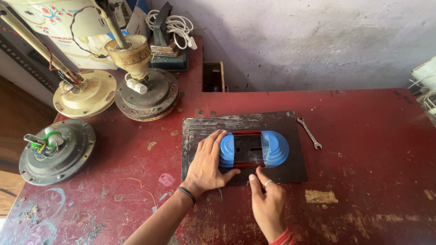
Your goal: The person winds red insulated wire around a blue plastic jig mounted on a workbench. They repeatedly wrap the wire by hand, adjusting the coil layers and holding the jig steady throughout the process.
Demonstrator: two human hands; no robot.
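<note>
Winding in hand, judged well along but not closed off

Lying flat on a dark board (281, 170) near the middle of the red worktop (372, 136): a coil former (254, 149) with two blue stepped ends and a dark plate between them

Strung along both long sides of the former, from one blue end to the other: reddish copper wire (247, 133), in a bundle of several turns already, so seemingly a good part of the winding done; exact count of turns too small to tell

Left hand (209, 165) spread flat against the left blue end, fingers released and laid over it, thumb stretched under the near edge, pressing and steadying, not clenched around anything

Right hand (268, 204) loosely curled, with forefinger and thumb touching the wire at the near side of the former; whether pinching a loose end or only pressing the bundle, cannot tell

Probably left: tying or securing of the turns and lifting of the coil off the former, since the wire sits on it and nothing binds it visibly

Untouched, to the right of the board: a small spanner (309, 133)

Well apart at the left of the worktop: three fan motors (145, 93), closed, with coloured leads sticking out
</note>
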